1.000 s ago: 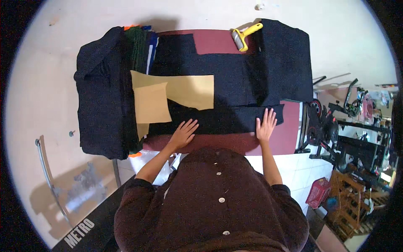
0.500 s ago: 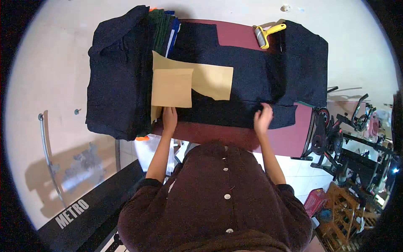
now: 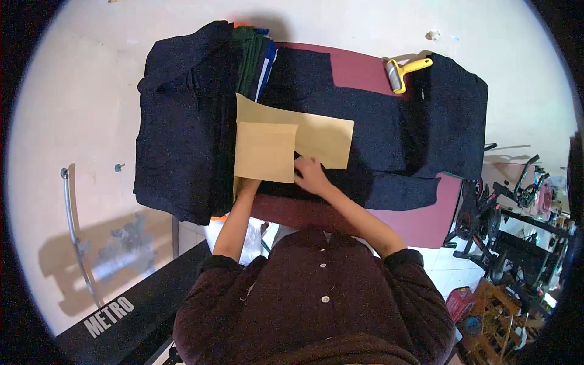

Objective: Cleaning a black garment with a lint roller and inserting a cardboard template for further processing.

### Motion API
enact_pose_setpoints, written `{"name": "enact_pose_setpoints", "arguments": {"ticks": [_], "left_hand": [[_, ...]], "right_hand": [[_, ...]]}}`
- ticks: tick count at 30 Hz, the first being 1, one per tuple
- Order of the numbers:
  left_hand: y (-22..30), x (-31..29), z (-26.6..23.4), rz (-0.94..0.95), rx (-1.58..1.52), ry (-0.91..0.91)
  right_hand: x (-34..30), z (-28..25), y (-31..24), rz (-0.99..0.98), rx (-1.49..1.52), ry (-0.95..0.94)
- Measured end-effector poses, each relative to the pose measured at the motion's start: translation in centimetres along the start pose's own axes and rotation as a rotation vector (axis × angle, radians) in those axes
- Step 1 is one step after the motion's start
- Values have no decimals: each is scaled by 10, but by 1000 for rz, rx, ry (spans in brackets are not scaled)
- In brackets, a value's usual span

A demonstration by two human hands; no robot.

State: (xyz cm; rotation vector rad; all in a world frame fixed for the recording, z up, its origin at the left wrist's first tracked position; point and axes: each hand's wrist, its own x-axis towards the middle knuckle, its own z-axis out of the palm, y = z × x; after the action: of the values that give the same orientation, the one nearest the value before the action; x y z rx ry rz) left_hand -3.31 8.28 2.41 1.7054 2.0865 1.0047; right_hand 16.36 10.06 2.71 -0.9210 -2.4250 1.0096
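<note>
A square tan card piece (image 3: pixel 266 152) lies over a longer tan card pattern (image 3: pixel 328 134) with a curved edge. Both rest on dark navy cloth (image 3: pixel 377 143) spread across a maroon table (image 3: pixel 420 225). My left hand (image 3: pixel 249 186) reaches beneath the square's lower edge, and the card hides its fingers. Beside the square's right edge is my right hand (image 3: pixel 312 175), thumb and fingers apart, fingertips close to the card and over the dark cloth. Nothing shows in its grasp.
A tall folded stack of dark cloth (image 3: pixel 182 121) stands at the left, with green and blue folded fabric (image 3: pixel 250 61) behind it. A yellow-handled lint roller (image 3: pixel 398 76) lies at the far right. An exercise bike (image 3: pixel 471 213) stands right of the table.
My right hand has moved left from the right part of the cloth to the square card's edge. My left hand has slid further under the card. The whole view has shifted slightly.
</note>
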Motion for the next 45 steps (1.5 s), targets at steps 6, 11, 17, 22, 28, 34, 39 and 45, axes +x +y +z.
{"name": "enact_pose_setpoints", "arguments": {"ticks": [6, 11, 17, 22, 28, 34, 39, 45], "left_hand": [[7, 27, -8, -163, 9, -1], [27, 37, -9, -273, 17, -7], [-25, 75, 44, -327, -104, 170], [-14, 78, 44, -322, -220, 102], [35, -8, -13, -127, -15, 105], [1, -72, -37, -375, -111, -181], [29, -63, -31, -439, -83, -347], [-5, -55, 17, 206, 323, -126]], "right_hand": [[26, -33, 45, 241, 364, 281], [33, -29, 82, 418, 548, 367], [48, -19, 103, 683, 749, 449], [52, -29, 95, 739, 655, 361], [24, -42, 39, 428, 477, 453], [-35, -40, 8, -28, -113, 69], [-38, -21, 3, -36, -265, 115], [-16, 1, 14, 119, -549, -13]]}}
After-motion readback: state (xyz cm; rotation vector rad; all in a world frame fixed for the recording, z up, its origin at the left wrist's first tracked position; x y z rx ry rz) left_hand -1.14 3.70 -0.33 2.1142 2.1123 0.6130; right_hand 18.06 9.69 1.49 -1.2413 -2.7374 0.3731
